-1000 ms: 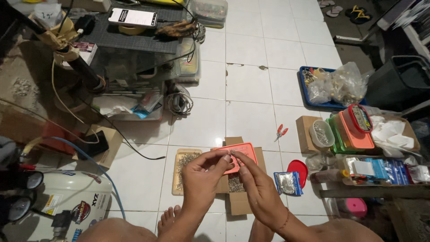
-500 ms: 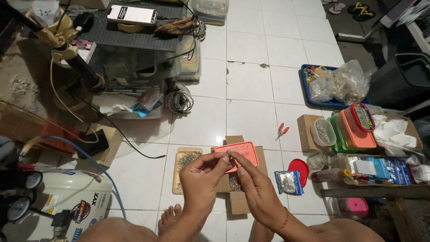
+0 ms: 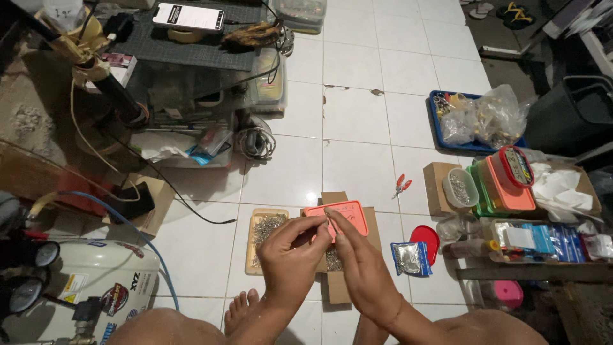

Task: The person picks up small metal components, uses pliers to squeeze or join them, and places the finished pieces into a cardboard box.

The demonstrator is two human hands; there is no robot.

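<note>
At the far left stood a white air compressor tank [image 3: 96, 281] with round gauges and a thin blue hose [image 3: 137, 233] looping off it, smooth painted metal against the glossy white floor tiles [image 3: 354, 115]. Just right of it, a shallow tan tray [image 3: 263, 237] held a heap of small metal fasteners, dull and prickly-looking. The left hand [image 3: 290, 255] was curled almost closed, thumb and forefinger pinching a tiny metal piece [image 3: 328, 220], and the right hand [image 3: 357, 265] met it there, its fingertips pinched on the same piece, the two hands touching above an orange plastic lid [image 3: 348, 214] and a cardboard box [image 3: 338, 255] of more loose metal bits. The piece was so slight and slick that a small slip of either pinch could likely drop it into the heap below, where it would be hard to pick out; a bare foot [image 3: 242, 306] lay near enough that spilled sharp bits could be a hazard. Further right lay a crinkled clear packet [image 3: 408, 259], a round red lid [image 3: 426, 239], red-handled pliers [image 3: 401, 185], stacked green and orange containers [image 3: 504, 185], and a blue tray [image 3: 440, 124] with lumpy plastic bags.
</note>
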